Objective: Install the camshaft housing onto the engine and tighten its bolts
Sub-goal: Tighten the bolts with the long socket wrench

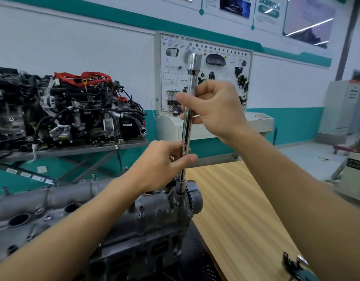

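Observation:
The grey camshaft housing (53, 201) lies on top of the engine head (138, 246) at the lower left, with several bolts standing along its far edge. A long chrome extension bar (186, 126) stands nearly upright, its lower end seated on a bolt at the housing's right end near the sprocket (195, 197). My right hand (213, 106) grips the bar's upper part, just below the wide socket end. My left hand (165, 159) pinches the bar lower down between thumb and fingers.
A wooden table (241, 209) runs to the right of the engine. A dark metal part (294, 266) lies at its near right corner. Behind stand a complete engine on a stand (63, 110), a wiring display board (205, 78) and grey cabinets (345, 110).

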{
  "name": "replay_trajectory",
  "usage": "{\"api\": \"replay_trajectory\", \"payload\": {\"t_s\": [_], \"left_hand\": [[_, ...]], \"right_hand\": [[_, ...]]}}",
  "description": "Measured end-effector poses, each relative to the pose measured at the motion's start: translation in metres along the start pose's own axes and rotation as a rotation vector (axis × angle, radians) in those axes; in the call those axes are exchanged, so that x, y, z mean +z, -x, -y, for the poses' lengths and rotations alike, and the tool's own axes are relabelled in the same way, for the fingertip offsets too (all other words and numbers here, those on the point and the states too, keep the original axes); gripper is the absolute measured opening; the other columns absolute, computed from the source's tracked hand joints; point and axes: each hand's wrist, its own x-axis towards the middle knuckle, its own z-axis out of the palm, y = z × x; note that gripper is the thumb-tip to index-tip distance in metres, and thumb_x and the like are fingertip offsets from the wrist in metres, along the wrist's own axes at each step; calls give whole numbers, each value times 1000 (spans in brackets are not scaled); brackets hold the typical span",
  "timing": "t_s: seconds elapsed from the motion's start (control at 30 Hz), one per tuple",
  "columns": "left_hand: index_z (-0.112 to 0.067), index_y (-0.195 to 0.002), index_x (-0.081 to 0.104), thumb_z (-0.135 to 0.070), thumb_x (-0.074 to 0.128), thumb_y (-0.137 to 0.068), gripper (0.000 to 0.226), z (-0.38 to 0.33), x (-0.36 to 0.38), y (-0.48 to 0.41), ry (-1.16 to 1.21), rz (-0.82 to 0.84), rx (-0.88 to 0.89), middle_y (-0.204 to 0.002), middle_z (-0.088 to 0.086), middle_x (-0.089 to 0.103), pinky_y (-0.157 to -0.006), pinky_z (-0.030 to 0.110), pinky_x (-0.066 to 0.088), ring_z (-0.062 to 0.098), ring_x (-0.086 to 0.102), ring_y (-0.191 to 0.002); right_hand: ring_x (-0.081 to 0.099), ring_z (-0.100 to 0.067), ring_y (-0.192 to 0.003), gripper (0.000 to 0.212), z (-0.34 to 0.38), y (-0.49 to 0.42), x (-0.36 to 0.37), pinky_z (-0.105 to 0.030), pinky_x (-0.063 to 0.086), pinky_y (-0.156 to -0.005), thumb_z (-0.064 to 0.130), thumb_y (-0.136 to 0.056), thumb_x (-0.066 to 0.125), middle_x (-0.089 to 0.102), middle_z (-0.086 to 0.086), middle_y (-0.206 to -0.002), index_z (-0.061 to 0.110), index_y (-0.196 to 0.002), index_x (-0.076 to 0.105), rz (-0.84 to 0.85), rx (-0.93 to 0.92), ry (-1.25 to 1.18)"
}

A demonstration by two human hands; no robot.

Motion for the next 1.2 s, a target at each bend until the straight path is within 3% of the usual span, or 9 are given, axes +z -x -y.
{"api": "replay_trajectory", "payload": {"t_s": [0.1,0.3,0.37,0.53,0.73,0.87,0.93,1.1,1.2], "left_hand": [[-21,-72,68,-47,77,-81,28,-3,6,1,-53,-147,-20,-65,0,70,-62,41,56,20,65,-61],[-6,-119,60,-24,61,-98,27,-6,-11,-9,32,257,-93,-109,1,75,-96,47,53,18,71,-102],[-11,-118,62,-32,65,-96,31,-9,-9,-8,-6,222,-93,-108,1,75,-94,44,55,16,70,-101],[-16,-83,70,-40,79,-83,26,-7,8,-3,-147,-119,-72,-64,2,70,-57,37,56,11,61,-51],[-17,-117,59,-25,64,-95,24,-7,-10,-10,78,260,-161,-105,0,76,-93,45,55,15,72,-96],[-24,-83,70,-49,79,-80,26,-14,2,-5,-153,-84,-96,-70,-1,73,-60,35,56,14,66,-61],[-12,-81,70,-40,79,-83,29,-13,6,-4,-146,-145,-93,-68,4,72,-62,42,57,24,67,-64],[-15,-103,66,-16,65,-97,7,-11,-11,-6,162,220,-156,-100,1,78,-82,33,58,16,74,-95],[-12,-104,67,-33,68,-92,24,-13,-8,-7,144,163,-193,-100,8,77,-85,46,58,26,72,-96]], "right_hand": [[58,-28,-59,55,1,-2,11,-45,55,-59,42,-79,82,63,-26,-77,-7,-84,60,-155,-140,282],[76,-26,-87,25,10,-1,-7,-38,59,-72,30,-107,43,77,-5,-98,10,-110,58,353,119,-120],[76,-27,-76,24,10,2,-5,-40,62,-68,28,-102,56,77,-8,-86,5,-99,63,240,61,-59],[68,-23,-48,45,3,3,17,-51,59,-55,33,-92,70,69,-11,-64,-9,-83,59,-87,-51,112],[76,-25,-89,18,11,-6,-8,-36,61,-73,22,-105,48,77,-5,-96,9,-106,60,356,136,-201],[70,-28,-58,39,3,-5,7,-41,58,-56,30,-83,81,71,-15,-68,-5,-79,66,-42,-85,187],[62,-33,-59,56,-1,-5,13,-45,54,-58,42,-78,83,67,-24,-73,-9,-79,62,-167,-163,331],[75,-24,-90,26,2,-3,-6,-37,57,-73,34,-104,47,76,-7,-103,12,-112,59,325,110,-141],[76,-26,-74,17,4,1,-2,-35,60,-62,21,-101,58,77,-9,-85,5,-97,63,238,59,-115]]}}
